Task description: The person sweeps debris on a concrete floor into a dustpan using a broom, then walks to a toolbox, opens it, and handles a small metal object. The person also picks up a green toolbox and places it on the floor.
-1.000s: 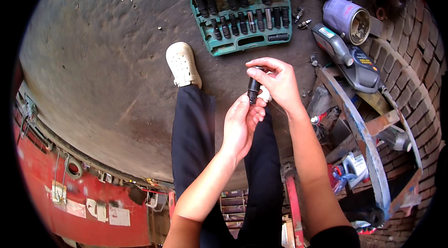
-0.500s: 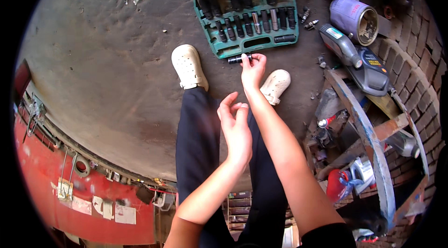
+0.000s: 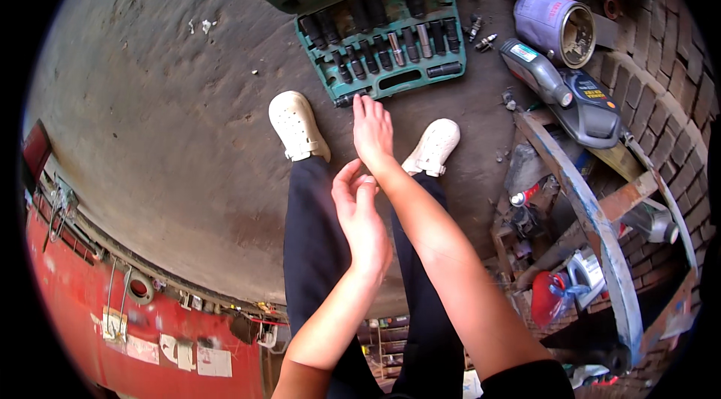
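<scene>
My right hand [image 3: 372, 131] reaches palm-down to the front left corner of an unfolded green socket case [image 3: 405, 89]. Its fingers meet the right end of a black socket [image 3: 345, 100], which overlaps the case's front edge; the thumb is hidden beneath. Rows of black sockets, with a couple of shiny ones, fill the case, and one black socket [image 3: 444, 70] lies crosswise at its front right. Closer to me, my left hand [image 3: 362, 222] hovers above my legs, its fingers loosely bent and apart, with nothing in it.
On the right lie spark plugs [image 3: 487, 43], a lilac can [image 3: 542, 23], grey plastic bottles [image 3: 593, 113] and a worn metal frame [image 3: 593, 226] beside brickwork. My pale clogs [image 3: 294, 122] stand on the dark floor. A red panel [image 3: 188, 324] is at lower left.
My right hand has moved left with the socket and turned palm-down, bringing the socket to the case's front left corner. My left hand has shifted slightly left and down, and the view has shifted.
</scene>
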A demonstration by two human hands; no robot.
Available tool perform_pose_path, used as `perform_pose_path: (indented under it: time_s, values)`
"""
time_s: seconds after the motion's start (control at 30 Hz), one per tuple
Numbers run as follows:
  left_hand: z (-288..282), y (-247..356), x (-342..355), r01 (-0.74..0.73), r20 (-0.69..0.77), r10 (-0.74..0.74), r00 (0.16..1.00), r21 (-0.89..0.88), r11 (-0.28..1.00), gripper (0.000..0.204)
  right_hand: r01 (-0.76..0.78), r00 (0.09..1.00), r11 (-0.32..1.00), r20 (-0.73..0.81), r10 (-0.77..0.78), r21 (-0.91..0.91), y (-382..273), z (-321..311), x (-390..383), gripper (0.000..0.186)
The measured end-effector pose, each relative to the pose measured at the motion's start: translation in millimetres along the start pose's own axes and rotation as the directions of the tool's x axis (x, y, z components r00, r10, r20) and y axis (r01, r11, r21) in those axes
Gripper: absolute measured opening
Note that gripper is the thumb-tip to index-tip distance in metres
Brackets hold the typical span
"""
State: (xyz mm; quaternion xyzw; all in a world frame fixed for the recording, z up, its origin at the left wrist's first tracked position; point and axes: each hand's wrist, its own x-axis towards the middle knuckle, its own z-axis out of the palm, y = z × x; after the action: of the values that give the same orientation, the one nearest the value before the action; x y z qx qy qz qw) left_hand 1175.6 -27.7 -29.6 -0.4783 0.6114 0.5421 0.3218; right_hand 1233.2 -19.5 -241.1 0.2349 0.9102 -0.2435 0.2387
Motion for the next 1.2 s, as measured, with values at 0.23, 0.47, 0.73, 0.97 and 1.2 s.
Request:
perform_pose_path:
  time_s: [0.23, 0.47, 0.73, 0.97, 1.2]
  values:
    - [1.1, -2.1, -1.2, 0.012, 0.059, -0.014, 0.998, 0.045, 0.999, 0.026, 0.339, 0.939, 0.909, 0.156, -0.308, -0.242, 8.6, 2.0, 3.7, 0.048]
    - [1.5, -2.0, 4.5, -0.027, 0.057, 0.026, 0.998, 0.017, 1.0, 0.024, 0.581, 0.813, 0.718, 0.24, -0.53, -0.383, 22.4, 2.0, 13.7, 0.048]
    - [6.8, 2.8, 3.3, -0.046, 0.055, 0.044, 0.997, 0.024, 0.999, 0.022, 0.552, 0.831, 0.825, 0.01, -0.556, -0.121, 20.4, 3.2, 55.1, 0.008]
    - [6.4, 8.6, 6.3, -0.068, 0.032, 0.067, 0.997, 0.031, 0.997, 0.021, 0.6, 0.797, 0.767, 0.09, -0.597, -0.23, 12.8, 9.8, 52.0, 0.008]
    - [10.1, 11.4, 9.4, -0.043, 0.047, 0.042, 0.998, 0.028, 0.999, 0.018, 0.459, 0.887, 0.822, 0.132, -0.442, -0.338, 0.4, 20.2, 50.3, 0.01]
